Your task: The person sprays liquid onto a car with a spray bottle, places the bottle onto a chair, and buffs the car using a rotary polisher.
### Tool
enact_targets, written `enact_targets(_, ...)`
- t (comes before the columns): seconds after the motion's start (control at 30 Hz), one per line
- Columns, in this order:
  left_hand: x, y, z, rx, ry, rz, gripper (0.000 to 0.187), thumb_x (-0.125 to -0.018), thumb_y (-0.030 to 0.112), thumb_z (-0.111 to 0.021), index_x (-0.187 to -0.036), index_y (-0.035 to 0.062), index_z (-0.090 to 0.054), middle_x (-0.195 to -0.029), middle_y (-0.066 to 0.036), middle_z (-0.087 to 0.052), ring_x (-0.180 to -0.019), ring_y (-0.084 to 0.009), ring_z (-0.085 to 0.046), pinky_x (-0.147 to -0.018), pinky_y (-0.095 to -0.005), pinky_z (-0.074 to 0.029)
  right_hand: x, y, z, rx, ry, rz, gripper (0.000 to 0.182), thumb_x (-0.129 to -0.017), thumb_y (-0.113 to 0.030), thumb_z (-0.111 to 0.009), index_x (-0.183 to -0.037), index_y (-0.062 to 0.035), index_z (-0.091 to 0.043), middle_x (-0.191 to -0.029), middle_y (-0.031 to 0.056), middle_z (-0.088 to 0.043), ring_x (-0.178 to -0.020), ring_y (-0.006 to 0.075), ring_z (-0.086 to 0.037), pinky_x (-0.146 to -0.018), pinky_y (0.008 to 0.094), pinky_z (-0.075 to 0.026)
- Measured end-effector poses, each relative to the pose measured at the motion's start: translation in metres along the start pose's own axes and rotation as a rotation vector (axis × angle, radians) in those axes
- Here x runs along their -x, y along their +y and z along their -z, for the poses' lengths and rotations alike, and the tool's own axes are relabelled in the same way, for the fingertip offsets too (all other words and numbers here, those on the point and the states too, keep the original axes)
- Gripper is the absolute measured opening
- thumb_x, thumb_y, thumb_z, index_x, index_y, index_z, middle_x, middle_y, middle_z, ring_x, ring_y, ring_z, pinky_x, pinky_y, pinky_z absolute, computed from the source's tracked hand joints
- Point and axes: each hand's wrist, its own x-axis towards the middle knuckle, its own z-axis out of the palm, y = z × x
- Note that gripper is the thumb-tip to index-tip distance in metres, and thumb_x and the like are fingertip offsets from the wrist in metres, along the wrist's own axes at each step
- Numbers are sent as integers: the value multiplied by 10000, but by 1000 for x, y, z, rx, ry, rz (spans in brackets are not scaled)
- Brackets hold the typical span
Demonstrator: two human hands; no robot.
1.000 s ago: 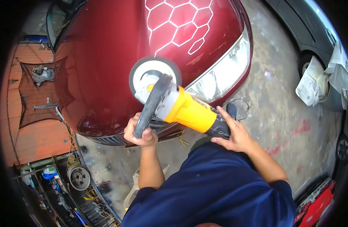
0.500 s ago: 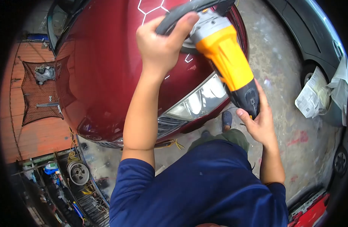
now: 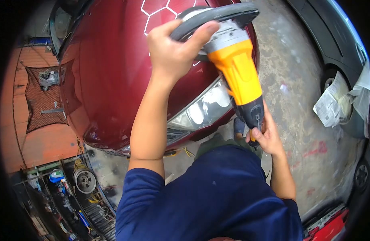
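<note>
Bare hands: two, left hand (image 3: 171,52) and right hand (image 3: 269,137). Yellow-and-black power polisher with grey metal head (image 3: 241,76): one, bearing one curved black handle (image 3: 217,16). Glossy dark red car hood (image 3: 108,68): one. Clear glassy headlight (image 3: 203,110): one. White hexagon outlines (image 3: 167,7): several, partly hidden, exact count unclear. Black mesh net (image 3: 42,98): one. Round silver metal wheel rim (image 3: 85,181): one, lower left. Dark grey car wheels (image 3: 361,175), right edge: two. Printed newspaper sheet (image 3: 331,102): one. Dark shoe (image 3: 239,126): one clearly seen.

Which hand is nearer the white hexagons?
Left: the left hand, holding the polisher by its front handle, appears beside the hexagons; the right hand, at the polisher's rear end, is farther back.
</note>
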Motion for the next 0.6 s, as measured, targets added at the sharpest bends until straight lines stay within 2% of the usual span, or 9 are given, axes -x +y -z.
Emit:
enact_targets(0.1,29,0,22,-16,41,45,310,-900,266,-905,-960,-27,-824,-766,-16,-762,-696,-53,-644,-616,-237,-507,6,12,-6,-20,-110,-46,1111,-980,-212,-818,-1764,-101,-38,-1338,160,-655,-823,151,-675,-667,308,-589)
enact_targets(0.17,52,-3,39,-30,84,69,359,-896,274,-906,-782,-10,-719,-682,17,-669,-653,-33,-552,-577,-237,-443,12,17,-21,33,-97,-29,1143,-971,-215,-827,-1767,-126,-11,-1348,159,-655,-791,132,-661,-626,292,-568)
enact_targets(0.2,64,-3,45,-5,116,73,378,-898,278,-903,-754,2,-687,-671,25,-647,-650,-32,-532,-569,-240,-423,16,6,-25,75,-112,-142,1131,-967,-207,-829,-1767,-114,-35,-1443,182,-634,-984,215,-728,-823,347,-613)
enact_targets(0.27,84,-4,56,15,174,66,423,-901,300,-896,-721,19,-635,-652,42,-596,-645,-31,-492,-556,-244,-383,20,15,-31,156,-124,-58,1124,-966,-209,-831,-1769,-115,-50,-1501,196,-611,-1185,271,-691,-1009,387,-554)
enact_targets(0.37,113,-17,70,-10,240,43,572,-896,429,-889,-683,49,-519,-647,70,-464,-643,-34,-391,-545,-251,-290,26,28,-39,213,-145,10,1096,-963,-218,-835,-1765,-112,-96,-1581,220,-571,-1483,341,-547,-1243,410,-376)
enact_targets(0.47,135,-30,80,6,280,51,645,-881,523,-883,-672,61,-483,-646,74,-433,-643,-42,-373,-550,-254,-273,28,38,-44,296,-167,29,1103,-942,-234,-862,-1757,-105,-129,-1558,212,-598,-1459,359,-585,-1222,407,-406)
enact_targets(0.6,155,-33,97,37,290,97,672,-867,591,-876,-697,62,-497,-669,68,-439,-658,-53,-382,-570,-253,-287,33,39,-60,321,-152,25,1135,-912,-250,-901,-1754,-102,-154,-1546,200,-613,-1419,335,-620,-1200,402,-431)
